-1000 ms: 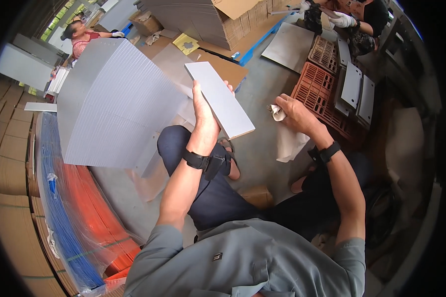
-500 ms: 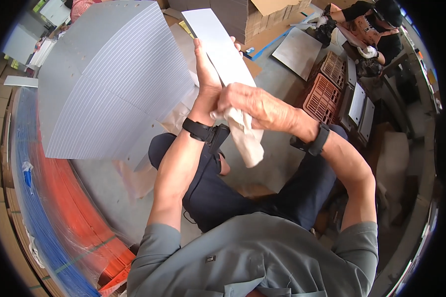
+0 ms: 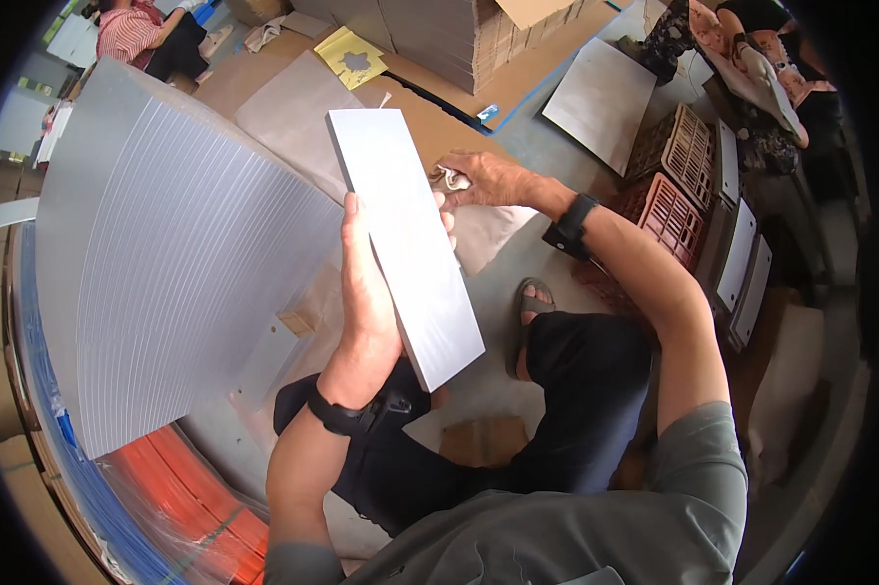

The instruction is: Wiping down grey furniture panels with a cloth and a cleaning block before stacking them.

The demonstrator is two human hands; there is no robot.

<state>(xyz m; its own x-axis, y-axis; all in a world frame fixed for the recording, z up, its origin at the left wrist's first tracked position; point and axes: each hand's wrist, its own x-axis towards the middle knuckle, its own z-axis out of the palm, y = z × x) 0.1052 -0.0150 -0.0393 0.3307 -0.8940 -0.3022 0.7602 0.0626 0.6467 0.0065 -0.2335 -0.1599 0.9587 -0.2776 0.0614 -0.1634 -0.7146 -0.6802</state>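
My left hand [image 3: 369, 292] grips a long, narrow silver-grey panel [image 3: 410, 244] from beneath. Its thumb lies along the left edge and fingertips curl round the right edge. The panel is tilted, its broad smooth face up. Just right of the panel, my right hand [image 3: 493, 182] is closed on a bunched whitish cloth [image 3: 451, 179]. Pale material [image 3: 498, 232] shows below that hand; whether it belongs to the cloth I cannot tell. To the left leans a large row of grey panels [image 3: 195, 273] stacked edge to edge.
Brown and reddish plastic crates [image 3: 662, 214] stand at right, with grey panels beside them. A flat sheet [image 3: 600, 105] lies on the floor. Cardboard stacks [image 3: 410, 39] and a yellow sheet [image 3: 337, 51] lie ahead. Co-workers sit at upper left and upper right. Plastic-wrapped red stock [image 3: 195, 497] lies lower left.
The panel has come down nearer to me, showing more of its face. My right hand with the cloth has moved off the panel's lower end to beyond its right edge. The view has shifted.
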